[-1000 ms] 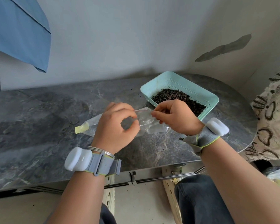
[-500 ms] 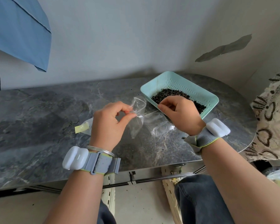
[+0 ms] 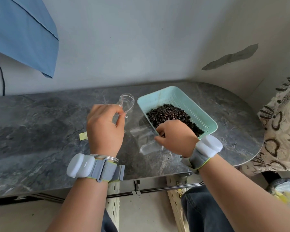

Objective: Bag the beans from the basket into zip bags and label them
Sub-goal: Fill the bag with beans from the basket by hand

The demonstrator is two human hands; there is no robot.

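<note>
A mint green basket (image 3: 206,117) holds dark beans (image 3: 167,114) at the back right of the marble table (image 3: 32,131). My left hand (image 3: 105,129) pinches one clear zip bag (image 3: 126,102) and holds it up left of the basket, its mouth gaping open. My right hand (image 3: 176,136) sits at the basket's near corner. Its curled fingers pinch the edge of a second clear zip bag (image 3: 146,141), which lies flat on the table. A yellow label strip (image 3: 83,136) peeks out left of my left hand.
A blue cloth (image 3: 23,34) hangs over the wall at upper left, with a dark cable (image 3: 2,76) below it. A patterned cloth (image 3: 281,131) drapes beyond the table's rounded right end. My knees and the floor lie below the table's front edge.
The two bags, held together between both hands a second ago, have come apart. My left hand lifted one up and back; my right hand carried the other toward the basket and down onto the table.
</note>
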